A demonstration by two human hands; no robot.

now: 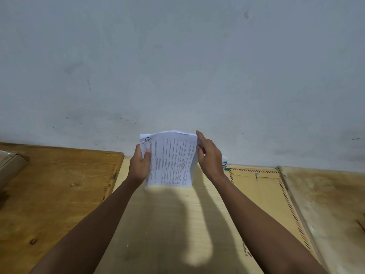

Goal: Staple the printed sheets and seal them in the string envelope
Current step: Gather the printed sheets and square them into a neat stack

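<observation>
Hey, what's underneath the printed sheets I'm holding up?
Below the printed sheets, held off the surface by both hands, lies pale wooden tabletop in their shadow. The string envelope lies to the right, not underneath.

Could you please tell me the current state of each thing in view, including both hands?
Sheets: held upright above the table, slightly bowed, printed side facing the camera.
Left hand: grips the sheets' left edge.
Right hand: grips the sheets' right edge.
Envelope: lying flat on the table, untouched.

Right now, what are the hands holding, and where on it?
The printed sheets: left hand grips their left edge, right hand their right edge, above the table.
</observation>
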